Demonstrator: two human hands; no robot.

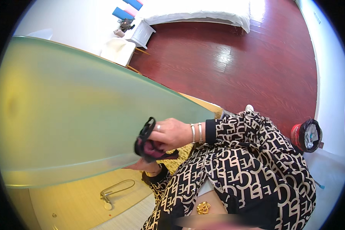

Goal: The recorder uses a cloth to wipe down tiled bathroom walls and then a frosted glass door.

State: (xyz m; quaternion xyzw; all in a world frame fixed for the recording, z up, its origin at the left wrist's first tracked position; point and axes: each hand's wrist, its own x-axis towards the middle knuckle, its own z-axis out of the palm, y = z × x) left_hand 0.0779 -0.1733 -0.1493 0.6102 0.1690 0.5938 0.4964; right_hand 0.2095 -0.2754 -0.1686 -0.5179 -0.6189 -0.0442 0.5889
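Note:
My right hand (pixel 171 134), with a ring and two silver-coloured bangles at the wrist, grips a bunched maroon and black cloth item (pixel 152 148). A black band of it loops up past my fingers, and a darker end hangs below my palm. Just beneath is my left hand (pixel 146 166), partly covered by the cloth, with a gold-coloured band at its wrist. Its fingers reach the lower edge of a frosted glass panel (pixel 83 106); whether they hold anything is hidden. Both sleeves belong to a black jacket (pixel 241 166) with beige letter shapes.
Behind the glass lies a dark red wood floor (pixel 264 66), with a white chair (pixel 118 50), white nightstand (pixel 139 33) and bed (pixel 195 10) beyond. A lined red bin (pixel 296 135) holding rubbish stands right. A handheld shower (pixel 107 198) is at lower left.

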